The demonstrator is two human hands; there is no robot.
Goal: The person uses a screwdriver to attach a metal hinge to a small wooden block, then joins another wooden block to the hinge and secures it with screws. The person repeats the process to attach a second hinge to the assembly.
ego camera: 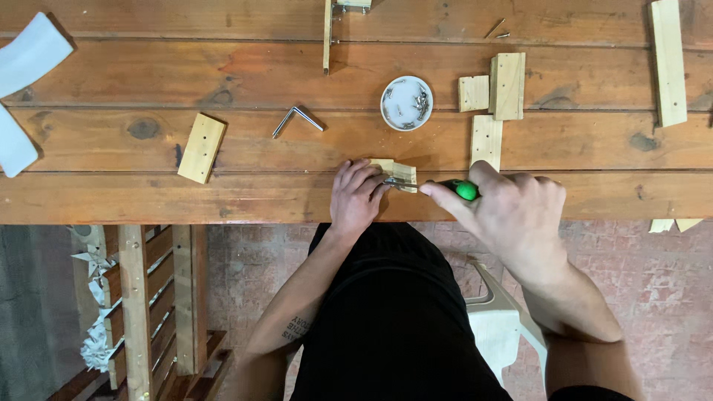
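A small wooden block (398,174) is pressed down at the near edge of the wooden counter (282,197) by the left hand (355,199), whose fingers are laid flat over the block's left side and curled over the counter edge. A screwdriver with a green handle (462,190) is grasped by the right hand (512,215), the fingers being clenched around the handle; its metal tip is held level and is pointed leftwards at the block's right side, where a small metal fitting is seen, too small to be made out clearly.

Further back on the counter, a round white dish (406,103) holding screws is placed just behind the block. To the dish's left a bent metal key (296,119) is laid, and further left a drilled wooden piece (201,148) is set at a tilt. To the right of the dish several short pale boards (499,87) are grouped, one of them (486,141) reaching toward the right hand. A long pale strip (668,61) is laid near the far right corner. Two loose screws (497,30) are seen at the far edge. White curved pieces (22,82) are seen at the left end.
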